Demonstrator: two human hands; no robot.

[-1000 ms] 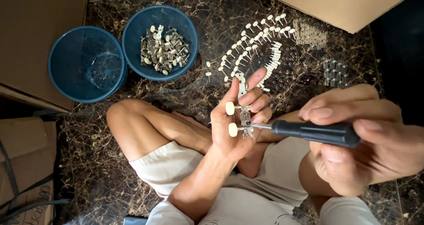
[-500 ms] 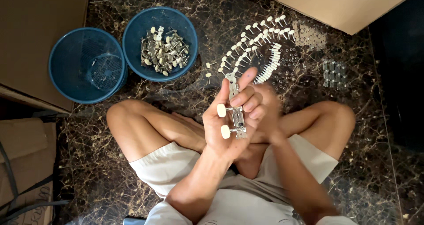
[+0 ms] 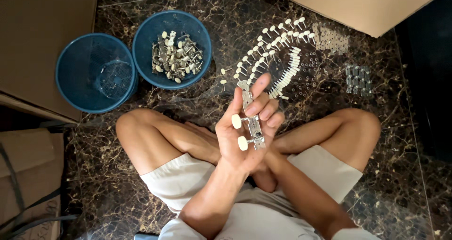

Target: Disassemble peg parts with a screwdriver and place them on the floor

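My left hand (image 3: 245, 136) is raised palm up over my crossed legs. It is shut on a narrow metal strip (image 3: 253, 124) with two cream knobs (image 3: 239, 131) sticking out on its left side. The thumb rests by the knobs and the fingers curl over the strip from the right. My right forearm (image 3: 301, 188) reaches in from the lower right. Its hand is hidden beneath my left hand, so its state does not show.
Two blue mesh baskets stand on the dark marble floor: the left one (image 3: 96, 73) empty, the right one (image 3: 172, 56) holding several cream-knobbed metal parts. Rows of cream-knobbed pegs (image 3: 278, 56) and small metal pieces (image 3: 360, 75) lie ahead. Cardboard boxes (image 3: 362, 4) border the floor.
My right hand held a black-handled screwdriver against the strip, then touched the strip without it, and has now dropped out of sight under my left hand. My left hand still holds the strip.
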